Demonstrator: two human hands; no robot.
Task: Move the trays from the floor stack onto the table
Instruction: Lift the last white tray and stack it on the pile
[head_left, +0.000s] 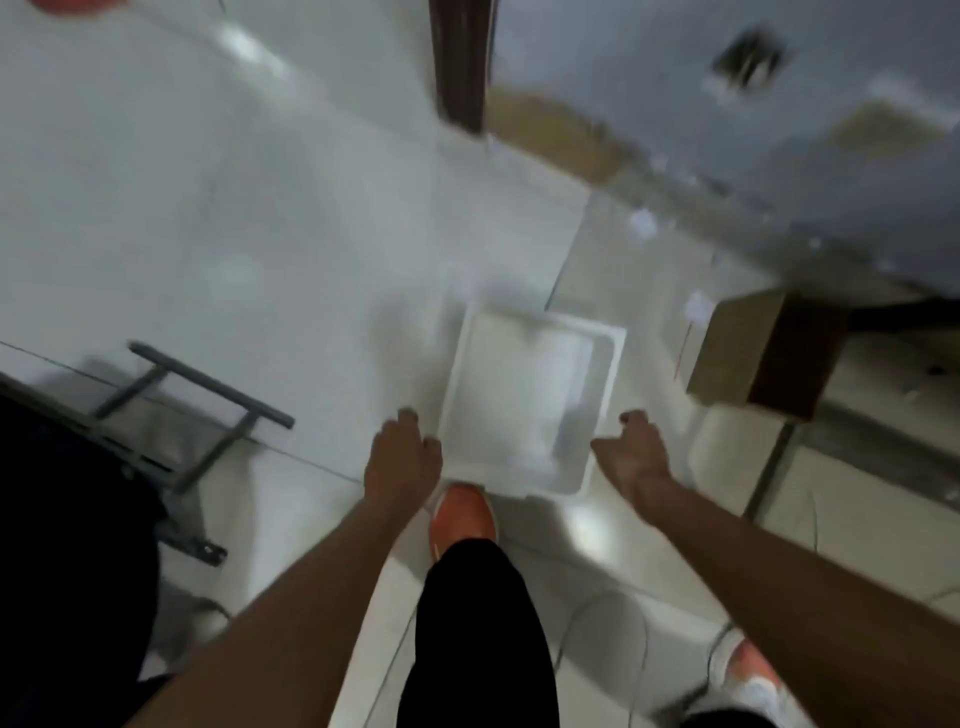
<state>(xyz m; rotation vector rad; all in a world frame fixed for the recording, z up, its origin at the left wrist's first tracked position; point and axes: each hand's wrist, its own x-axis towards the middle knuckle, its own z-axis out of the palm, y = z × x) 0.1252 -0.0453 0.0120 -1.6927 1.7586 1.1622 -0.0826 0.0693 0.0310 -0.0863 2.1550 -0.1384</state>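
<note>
Below, white tray (524, 395) on floor; left hand (402, 457) and right hand (636, 457) flank it, fingers spread, gripping nothing.

A glossy pale tiled floor (218, 218) is seen, with a cardboard box (758, 358) and a grey metal frame (208, 395) set on it.

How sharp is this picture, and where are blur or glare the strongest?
Head view: motion blur smears the whole frame, worst along the top, where the dark post and the grey wall streak. The white tray keeps a readable rim, but its inside washes out. Both hands, left hand and right hand, are soft but readable. Glare spots lie on the floor tiles. The wide lens bends the edges.
</note>
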